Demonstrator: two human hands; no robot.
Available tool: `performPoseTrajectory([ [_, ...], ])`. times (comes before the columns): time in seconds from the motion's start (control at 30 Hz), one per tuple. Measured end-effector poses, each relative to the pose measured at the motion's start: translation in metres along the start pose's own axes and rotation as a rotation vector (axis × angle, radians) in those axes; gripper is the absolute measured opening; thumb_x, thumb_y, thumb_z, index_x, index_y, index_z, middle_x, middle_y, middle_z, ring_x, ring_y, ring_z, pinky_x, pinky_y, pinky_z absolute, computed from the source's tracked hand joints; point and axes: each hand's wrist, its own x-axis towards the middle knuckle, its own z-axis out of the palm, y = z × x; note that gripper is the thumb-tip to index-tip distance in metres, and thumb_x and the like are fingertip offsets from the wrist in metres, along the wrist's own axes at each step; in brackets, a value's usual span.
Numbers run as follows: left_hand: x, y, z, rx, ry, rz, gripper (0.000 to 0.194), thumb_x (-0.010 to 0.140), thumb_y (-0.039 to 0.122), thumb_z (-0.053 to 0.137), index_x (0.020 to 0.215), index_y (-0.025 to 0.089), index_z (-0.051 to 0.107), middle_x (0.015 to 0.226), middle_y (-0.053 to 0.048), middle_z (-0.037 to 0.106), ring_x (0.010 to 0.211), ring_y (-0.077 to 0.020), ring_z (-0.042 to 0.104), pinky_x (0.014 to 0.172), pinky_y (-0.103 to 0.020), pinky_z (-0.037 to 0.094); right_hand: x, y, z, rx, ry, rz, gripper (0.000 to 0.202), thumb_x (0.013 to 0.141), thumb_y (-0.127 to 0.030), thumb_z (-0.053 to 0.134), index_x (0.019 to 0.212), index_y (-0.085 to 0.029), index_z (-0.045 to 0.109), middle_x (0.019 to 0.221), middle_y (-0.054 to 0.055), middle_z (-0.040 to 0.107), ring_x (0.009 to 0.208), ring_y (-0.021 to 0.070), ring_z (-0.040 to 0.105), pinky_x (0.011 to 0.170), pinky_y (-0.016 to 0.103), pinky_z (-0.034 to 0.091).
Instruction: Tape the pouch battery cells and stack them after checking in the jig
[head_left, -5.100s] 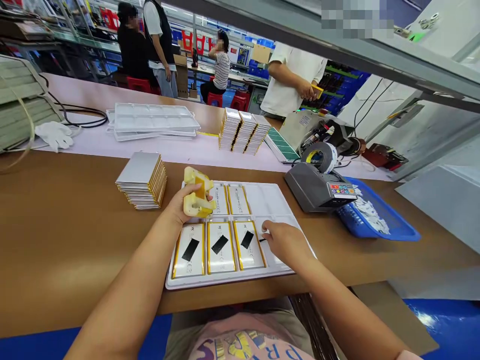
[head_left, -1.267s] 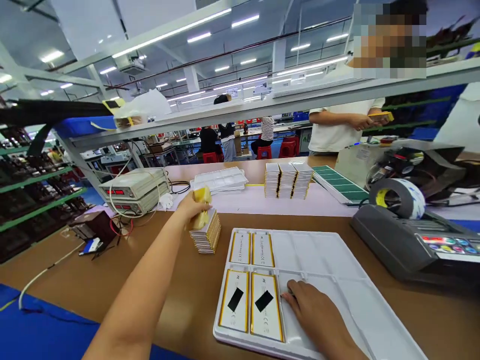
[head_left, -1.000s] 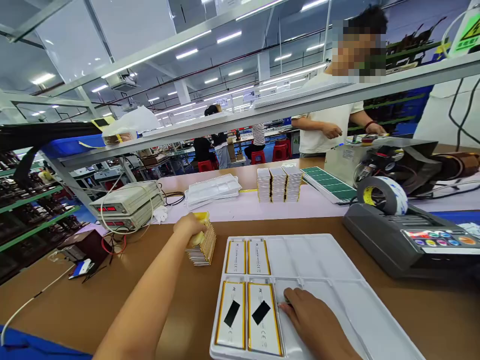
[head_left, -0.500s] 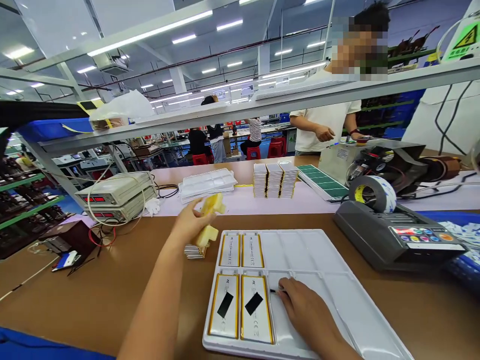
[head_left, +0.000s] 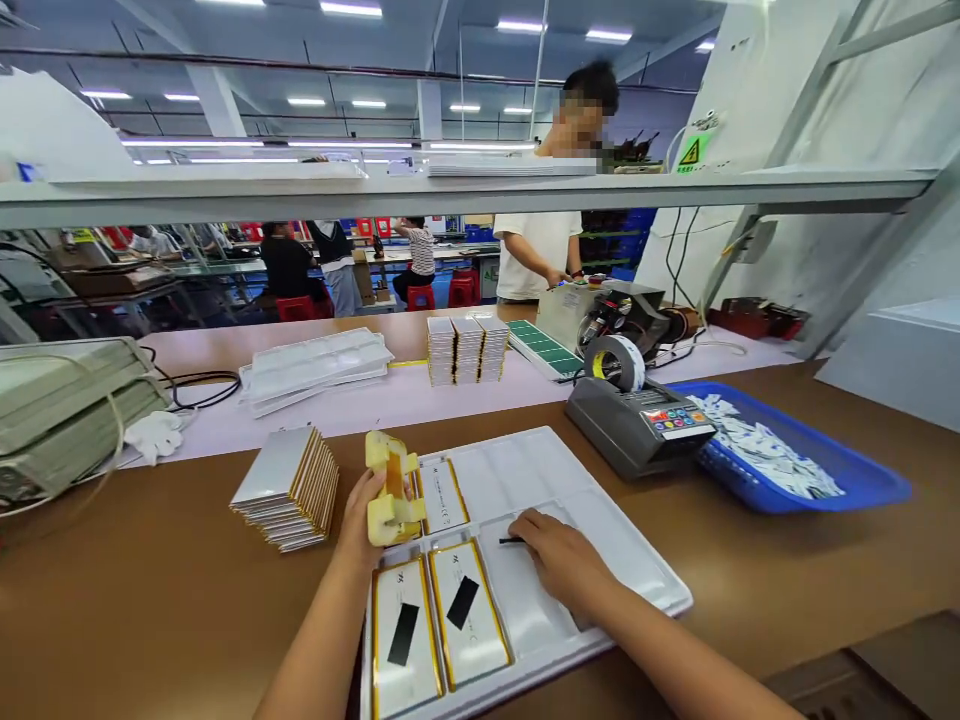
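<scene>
My left hand (head_left: 358, 520) grips a pale-yellow notched block (head_left: 388, 518), its fingers partly hidden behind it. The block is over the far-left compartment of a white plastic tray (head_left: 634, 545) and hides what lies there. My right hand (head_left: 562, 560) pinches a thin black strip (head_left: 511, 541) above a bare front compartment. Two flat battery cells with yellow edges, one at left (head_left: 390, 600) and one beside it (head_left: 484, 645), lie in the front row, each bearing a slanted black patch. Another cell (head_left: 448, 490) without a patch shows in the far row.
A stack of cells (head_left: 281, 480) stands left of the tray, more stacks (head_left: 466, 350) behind it. To the right are a grey tape dispenser (head_left: 637, 430) and a blue basket (head_left: 862, 485) of white scraps. Trays (head_left: 315, 370) lie at the back. A shelf crosses above; a person (head_left: 525, 240) stands opposite.
The view has swung right. My left hand has brought the yellow block from beside the cell stack to the tray's far-left compartment. My right hand still pinches the black strip over the tray.
</scene>
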Motion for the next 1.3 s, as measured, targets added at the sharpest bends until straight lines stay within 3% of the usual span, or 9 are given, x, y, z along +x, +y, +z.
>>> performPoseTrajectory([
  [0.13,-0.010,-0.004,0.009,-0.090,-0.069,-0.078,0.030,0.064,0.032,0.059,0.088,0.015,0.056,0.068,-0.005,0.060,0.059,-0.0180,0.058,0.056,-0.031,0.047,0.001,0.018,-0.011,0.174,-0.043,0.050,0.029,0.077,-0.019,0.040,0.102,-0.022,0.054,0.107,0.003,0.055,0.097,0.0162,0.050,0.081,0.027,0.038],
  [0.27,-0.012,-0.009,0.010,-0.286,-0.172,-0.228,0.026,0.066,0.029,0.053,0.084,0.012,0.056,0.069,-0.007,0.060,0.065,-0.0193,0.058,0.060,-0.033,0.046,0.007,0.006,-0.030,0.190,-0.057,0.133,0.030,0.082,-0.037,0.034,0.100,-0.021,0.053,0.102,0.004,0.058,0.090,0.0172,0.053,0.072,0.026,0.040],
  [0.37,-0.010,-0.013,0.007,-0.336,-0.213,-0.260,0.027,0.065,0.024,0.052,0.088,0.011,0.056,0.071,-0.007,0.060,0.066,-0.0193,0.058,0.062,-0.034,0.046,0.011,-0.019,-0.039,-0.051,-0.135,0.098,0.027,0.085,-0.031,0.029,0.093,-0.023,0.053,0.089,0.001,0.061,0.080,0.0164,0.055,0.064,0.026,0.036],
  [0.5,-0.009,-0.014,0.006,-0.386,-0.170,-0.259,0.033,0.069,0.035,0.050,0.092,0.012,0.056,0.070,-0.006,0.060,0.065,-0.0187,0.058,0.065,-0.035,0.046,0.011,-0.046,-0.038,-0.368,-0.226,0.080,0.022,0.083,-0.024,0.033,0.097,-0.021,0.050,0.084,0.003,0.062,0.075,0.0170,0.056,0.057,0.025,0.032],
  [0.67,-0.007,-0.014,0.005,-0.437,-0.194,-0.264,0.036,0.072,0.039,0.049,0.099,0.015,0.053,0.070,-0.005,0.059,0.066,-0.0186,0.058,0.065,-0.036,0.046,0.003,-0.057,-0.030,-0.509,-0.272,0.015,0.021,0.079,-0.011,0.036,0.092,-0.016,0.051,0.078,0.008,0.060,0.070,0.0174,0.055,0.055,0.025,0.029],
  [0.87,-0.008,-0.016,0.004,-0.460,-0.222,-0.261,0.042,0.071,0.043,0.051,0.100,0.013,0.053,0.072,-0.006,0.059,0.066,-0.0180,0.058,0.063,-0.032,0.047,0.010,-0.040,-0.026,-0.069,-0.313,0.254,0.031,0.084,-0.036,0.029,0.079,-0.018,0.053,0.074,0.004,0.060,0.068,0.0153,0.053,0.055,0.023,0.031],
  [1.07,-0.010,-0.016,0.001,-0.501,-0.260,-0.284,0.034,0.072,0.040,0.051,0.093,0.013,0.054,0.068,-0.005,0.058,0.062,-0.0167,0.057,0.059,-0.031,0.047,0.009,-0.048,-0.012,0.512,-0.493,0.197,0.034,0.080,-0.043,0.033,0.080,-0.015,0.054,0.078,0.004,0.058,0.066,0.0123,0.049,0.056,0.022,0.035],
  [1.2,-0.009,-0.018,-0.005,-0.529,-0.198,-0.262,0.038,0.071,0.041,0.052,0.095,0.012,0.054,0.078,-0.009,0.061,0.072,-0.0201,0.059,0.066,-0.036,0.046,0.012,-0.049,-0.031,0.626,-0.618,0.244,0.025,0.072,-0.039,0.046,0.071,-0.013,0.050,0.063,-0.001,0.048,0.054,0.0080,0.039,0.050,0.020,0.031],
  [1.3,-0.010,-0.018,-0.009,-0.559,-0.258,-0.302,0.041,0.071,0.036,0.051,0.101,0.009,0.053,0.085,-0.012,0.062,0.080,-0.0231,0.059,0.070,-0.037,0.045,0.033,-0.047,-0.056,0.631,-0.478,0.221,0.028,0.071,-0.043,0.046,0.069,-0.014,0.047,0.058,-0.003,0.040,0.051,0.0066,0.034,0.047,0.020,0.028],
])
